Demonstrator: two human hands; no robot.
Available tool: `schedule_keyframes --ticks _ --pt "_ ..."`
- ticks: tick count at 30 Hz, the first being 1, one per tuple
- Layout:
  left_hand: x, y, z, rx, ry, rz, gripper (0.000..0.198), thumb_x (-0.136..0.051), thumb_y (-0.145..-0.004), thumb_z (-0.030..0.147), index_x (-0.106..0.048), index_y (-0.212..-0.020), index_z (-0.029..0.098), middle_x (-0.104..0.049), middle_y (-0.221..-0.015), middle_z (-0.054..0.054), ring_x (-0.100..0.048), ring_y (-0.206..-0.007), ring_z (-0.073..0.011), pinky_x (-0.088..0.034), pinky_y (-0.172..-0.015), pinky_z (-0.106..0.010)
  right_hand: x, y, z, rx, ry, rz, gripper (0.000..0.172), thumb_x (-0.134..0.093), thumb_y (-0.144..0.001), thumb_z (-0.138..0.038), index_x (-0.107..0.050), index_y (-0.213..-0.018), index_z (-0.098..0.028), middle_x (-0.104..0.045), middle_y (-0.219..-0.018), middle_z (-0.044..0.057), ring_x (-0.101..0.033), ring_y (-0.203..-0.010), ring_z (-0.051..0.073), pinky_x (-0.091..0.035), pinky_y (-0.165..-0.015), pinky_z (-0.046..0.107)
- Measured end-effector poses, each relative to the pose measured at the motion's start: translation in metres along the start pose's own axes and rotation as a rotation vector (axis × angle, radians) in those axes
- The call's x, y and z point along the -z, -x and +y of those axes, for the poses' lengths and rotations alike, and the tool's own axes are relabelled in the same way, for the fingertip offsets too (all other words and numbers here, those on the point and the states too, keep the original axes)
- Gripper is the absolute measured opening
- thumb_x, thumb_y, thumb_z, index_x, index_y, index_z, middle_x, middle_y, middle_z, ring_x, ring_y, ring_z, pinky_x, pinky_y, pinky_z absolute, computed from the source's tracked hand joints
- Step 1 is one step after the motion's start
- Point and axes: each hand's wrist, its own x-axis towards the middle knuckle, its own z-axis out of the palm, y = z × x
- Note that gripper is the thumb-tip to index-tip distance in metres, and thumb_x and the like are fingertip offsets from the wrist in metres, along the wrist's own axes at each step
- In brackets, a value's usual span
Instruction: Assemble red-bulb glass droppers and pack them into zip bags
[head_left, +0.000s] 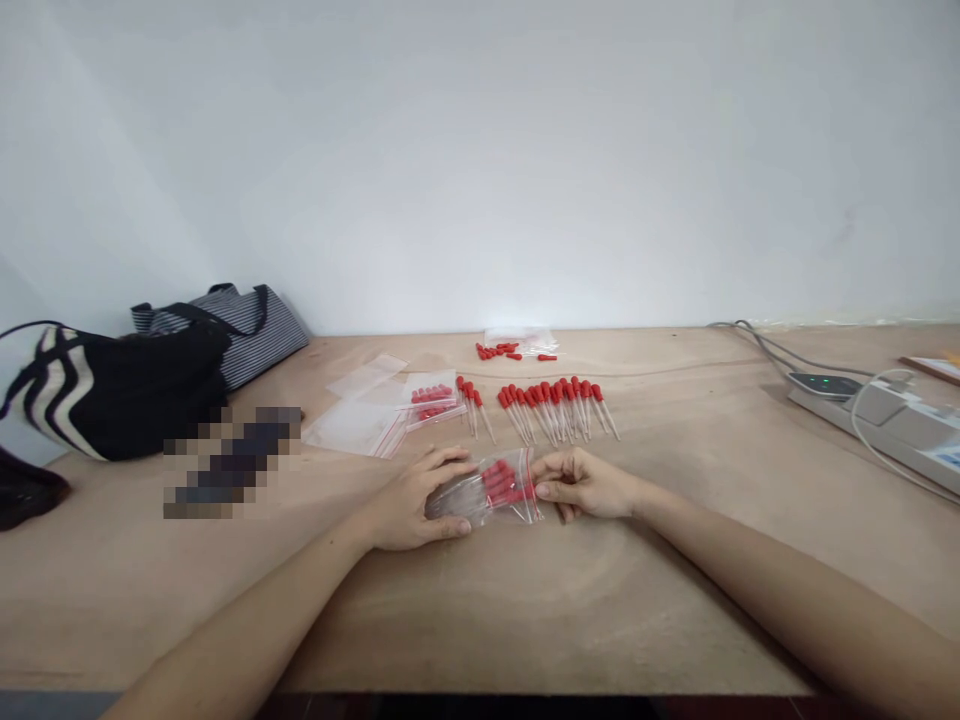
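Observation:
A clear zip bag [480, 497] with several red-topped droppers inside lies on the table in front of me. My left hand [420, 500] rests around the bag's left end, thumb and fingers spread. At the right end, by the red zip line, the fingers of my right hand [576, 485] are pinched at the bag's opening. Beyond the hands lies a row of droppers with red bulbs [555, 400]. Filled zip bags [433, 398] are left of the row, beside flat clear bags [356, 425]. Loose red bulbs [495, 351] lie farther back.
A black bag [150, 390] and a striped bag [262, 335] stand at the left, near a blurred dark object [236, 465]. A power strip [885, 420] with cables and a small black device [825, 386] are at the right. The wall borders the wooden table [480, 620] behind.

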Motion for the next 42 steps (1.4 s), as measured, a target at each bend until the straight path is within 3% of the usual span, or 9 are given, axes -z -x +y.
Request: schedule_keyframes --ticks 3,8,14,18,22,30,35,40,42 --pt "0.0 0.0 0.001 -0.007 -0.004 0.005 0.062 -0.057 -0.072 0.05 -0.041 -0.126 0.024 -0.036 -0.133 -0.009 -0.034 -0.121 -0.0277 -0.03 -0.099 -0.044 -0.004 -0.003 0.003 0.024 -0.026 0.05 0.034 -0.066 -0.064 -0.045 -0.054 -0.079 -0.016 -0.053 -0.06 -0.006 -0.042 -0.042 0.003 -0.037 -0.04 0.015" --pt "-0.001 -0.001 0.0 -0.019 -0.016 0.027 0.061 -0.058 -0.071 0.049 -0.042 -0.125 0.024 -0.036 -0.132 -0.009 -0.035 -0.12 -0.0279 -0.03 -0.099 -0.044 -0.01 -0.009 0.009 0.071 0.15 0.07 0.023 -0.063 -0.069 -0.037 -0.057 -0.076 -0.016 -0.042 -0.048 -0.008 -0.033 -0.04 0.003 -0.03 -0.039 0.015" --pt "-0.003 -0.001 -0.001 -0.016 -0.028 0.022 0.062 -0.056 -0.072 0.052 -0.041 -0.126 0.024 -0.035 -0.133 -0.008 -0.034 -0.121 -0.028 -0.028 -0.101 -0.045 -0.016 -0.012 0.007 0.239 0.334 0.122 0.012 -0.062 -0.07 -0.028 -0.063 -0.072 -0.016 -0.058 -0.07 0.0 -0.048 -0.059 0.008 -0.038 -0.053 0.02" --pt "-0.003 -0.001 -0.001 -0.008 -0.027 0.015 0.062 -0.056 -0.072 0.051 -0.041 -0.125 0.023 -0.035 -0.133 -0.009 -0.033 -0.121 -0.0284 -0.028 -0.101 -0.045 -0.021 -0.013 0.003 0.185 0.243 0.16 0.015 -0.065 -0.066 -0.03 -0.061 -0.066 -0.015 -0.059 -0.066 0.0 -0.051 -0.057 0.008 -0.04 -0.053 0.02" --pt "-0.003 -0.001 0.0 -0.017 -0.03 0.012 0.063 -0.056 -0.072 0.049 -0.039 -0.126 0.021 -0.035 -0.133 -0.01 -0.033 -0.122 -0.0283 -0.027 -0.101 -0.046 -0.027 -0.014 0.002 0.121 0.171 0.289 0.014 -0.065 -0.063 -0.024 -0.053 -0.065 -0.016 -0.054 -0.056 -0.004 -0.048 -0.049 0.006 -0.036 -0.047 0.017" --pt "-0.004 -0.001 -0.002 0.015 -0.04 0.009 0.07 -0.055 -0.072 0.052 -0.034 -0.13 0.019 -0.028 -0.137 -0.012 -0.027 -0.125 -0.03 -0.024 -0.103 -0.047 -0.033 -0.016 0.003 0.167 0.327 0.405 0.01 -0.062 -0.065 -0.017 -0.052 -0.067 -0.016 -0.052 -0.058 -0.005 -0.045 -0.051 0.005 -0.034 -0.047 0.016" --pt "-0.005 -0.002 -0.004 -0.041 -0.057 0.02 0.046 -0.036 -0.087 0.041 -0.036 -0.13 0.024 -0.031 -0.137 -0.009 -0.026 -0.126 -0.0268 -0.025 -0.101 -0.047 -0.024 -0.012 0.005 0.189 0.344 0.272 0.006 -0.057 -0.071 -0.021 -0.056 -0.072 -0.015 -0.047 -0.054 -0.006 -0.038 -0.045 0.004 -0.03 -0.044 0.016" --pt "-0.007 -0.003 -0.008 -0.106 -0.154 0.021 0.043 -0.038 -0.087 0.039 -0.037 -0.129 0.03 -0.029 -0.139 -0.008 -0.021 -0.128 -0.0277 -0.022 -0.101 -0.05 -0.001 -0.001 0.007 0.309 0.601 0.478 0.011 -0.054 -0.071 -0.016 -0.059 -0.081 -0.016 -0.052 -0.068 -0.001 -0.04 -0.049 0.006 -0.033 -0.046 0.018" --pt "-0.006 -0.005 -0.01 -0.151 -0.203 0.038 0.043 -0.041 -0.086 0.041 -0.037 -0.128 0.033 -0.026 -0.14 -0.007 -0.018 -0.129 -0.0295 -0.019 -0.101 -0.054 0.006 0.004 0.007 0.372 0.759 0.458 0.021 -0.053 -0.071 -0.013 -0.06 -0.091 -0.018 -0.055 -0.083 0.002 -0.045 -0.054 0.006 -0.037 -0.05 0.019"
